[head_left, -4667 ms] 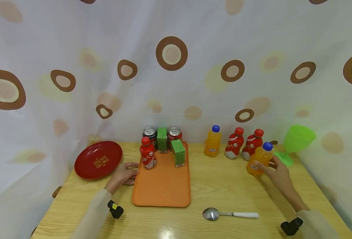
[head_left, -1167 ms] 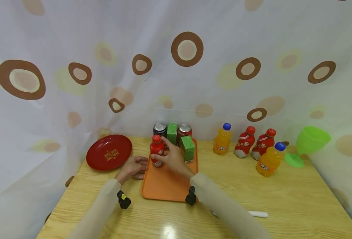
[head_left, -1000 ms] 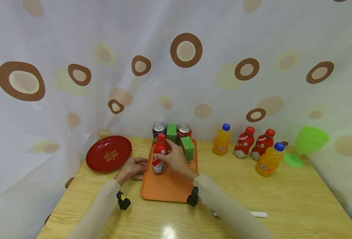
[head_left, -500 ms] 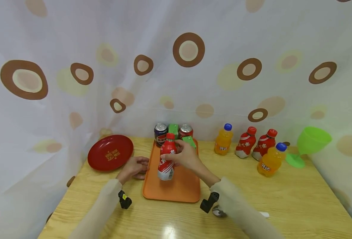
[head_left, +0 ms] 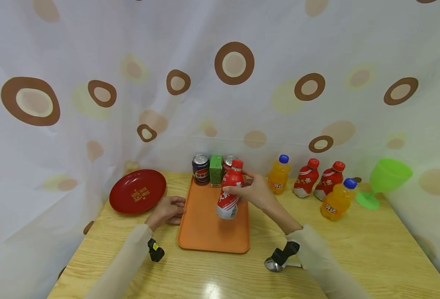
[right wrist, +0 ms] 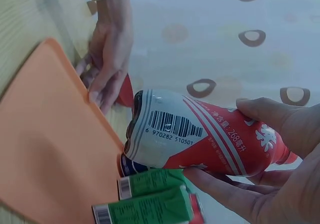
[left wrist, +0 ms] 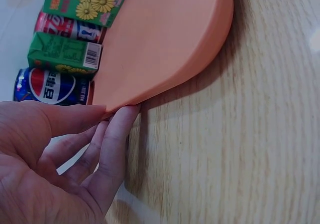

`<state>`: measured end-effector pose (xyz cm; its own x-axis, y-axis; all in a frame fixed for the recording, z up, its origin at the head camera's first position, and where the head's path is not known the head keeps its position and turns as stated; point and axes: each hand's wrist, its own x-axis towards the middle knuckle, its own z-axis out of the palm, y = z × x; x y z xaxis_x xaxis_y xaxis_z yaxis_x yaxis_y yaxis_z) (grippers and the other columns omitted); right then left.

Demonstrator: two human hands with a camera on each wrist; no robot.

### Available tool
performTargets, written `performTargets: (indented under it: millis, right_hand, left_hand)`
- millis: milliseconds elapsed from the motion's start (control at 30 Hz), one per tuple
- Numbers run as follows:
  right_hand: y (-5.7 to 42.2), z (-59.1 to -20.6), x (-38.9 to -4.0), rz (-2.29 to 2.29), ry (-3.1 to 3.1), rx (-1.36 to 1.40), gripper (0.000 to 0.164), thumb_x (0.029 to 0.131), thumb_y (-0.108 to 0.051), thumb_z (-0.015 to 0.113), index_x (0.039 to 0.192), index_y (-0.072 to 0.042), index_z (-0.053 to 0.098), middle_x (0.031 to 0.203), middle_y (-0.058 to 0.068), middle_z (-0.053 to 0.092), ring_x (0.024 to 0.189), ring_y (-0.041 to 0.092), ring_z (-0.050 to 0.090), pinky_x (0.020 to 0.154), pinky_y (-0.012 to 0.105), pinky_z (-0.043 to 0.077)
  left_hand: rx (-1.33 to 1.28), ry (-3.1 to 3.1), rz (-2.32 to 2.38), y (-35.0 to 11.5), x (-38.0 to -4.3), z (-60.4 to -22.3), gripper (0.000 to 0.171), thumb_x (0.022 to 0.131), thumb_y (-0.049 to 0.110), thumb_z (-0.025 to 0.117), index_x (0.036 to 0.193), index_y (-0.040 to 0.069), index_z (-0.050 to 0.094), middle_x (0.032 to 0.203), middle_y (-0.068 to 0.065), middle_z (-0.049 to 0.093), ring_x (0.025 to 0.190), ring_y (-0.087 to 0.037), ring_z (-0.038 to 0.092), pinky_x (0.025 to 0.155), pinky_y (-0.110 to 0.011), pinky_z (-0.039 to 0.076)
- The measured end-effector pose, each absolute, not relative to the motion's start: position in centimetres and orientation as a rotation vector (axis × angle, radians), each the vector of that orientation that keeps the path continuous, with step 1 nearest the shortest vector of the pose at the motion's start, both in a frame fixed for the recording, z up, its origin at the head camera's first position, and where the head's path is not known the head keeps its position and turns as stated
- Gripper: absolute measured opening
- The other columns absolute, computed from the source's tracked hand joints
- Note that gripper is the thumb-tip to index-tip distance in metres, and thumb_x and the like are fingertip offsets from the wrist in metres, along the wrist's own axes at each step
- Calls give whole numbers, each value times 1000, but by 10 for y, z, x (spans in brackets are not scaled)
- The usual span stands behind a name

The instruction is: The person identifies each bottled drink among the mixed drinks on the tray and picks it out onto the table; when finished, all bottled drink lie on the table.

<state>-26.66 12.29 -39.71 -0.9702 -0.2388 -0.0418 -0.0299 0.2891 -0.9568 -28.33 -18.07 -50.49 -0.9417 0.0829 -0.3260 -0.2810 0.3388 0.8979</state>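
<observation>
My right hand (head_left: 256, 192) grips a red-and-white drink bottle (head_left: 229, 198) around its upper half. The bottle is tilted and held up over the right side of an orange tray (head_left: 205, 234). At the tray's left edge, my left hand (head_left: 167, 210) pinches the rim between thumb and fingers, plain in the left wrist view. Along the tray's back stand a blue Pepsi can (head_left: 201, 171), a green drink carton (head_left: 216, 172) and a red can (left wrist: 70, 27). A second green carton (left wrist: 92, 3) stands in front of them, hidden behind the bottle in the head view.
Right of the tray stand two orange soda bottles (head_left: 278, 176) (head_left: 337, 201), two more red bottles (head_left: 306, 179) (head_left: 328, 182) and a green goblet (head_left: 388, 178). A red plate (head_left: 139, 191) lies at left. A spoon (head_left: 274, 264) lies in front, partly under my right forearm.
My right hand, earlier on an orange soda bottle now standing at right, has taken the red bottle from the tray's back left, lifted it and carried it right. The left hand stays put.
</observation>
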Motion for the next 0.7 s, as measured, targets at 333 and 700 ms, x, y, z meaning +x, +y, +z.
performTargets:
  millis: [333, 700]
  right_hand:
    - [164, -404, -269, -1724, 2496, -210, 85, 93, -25, 82, 159, 3, 37, 129, 29, 65, 110, 36, 69, 79, 40, 66]
    - [207, -417, -272, -1600, 2653, -83, 91, 92, -33, 83, 160, 3, 34, 131, 29, 62, 113, 38, 65, 85, 40, 65]
  left_hand:
    - [-142, 2321, 1617, -180, -284, -505, 42, 100, -2, 62, 141, -9, 58, 126, -25, 63, 89, -21, 71, 67, -40, 66]
    - [-192, 2343, 1590, -179, -283, -502, 40, 99, -1, 64, 139, -6, 61, 124, -23, 65, 92, -24, 73, 67, -40, 66]
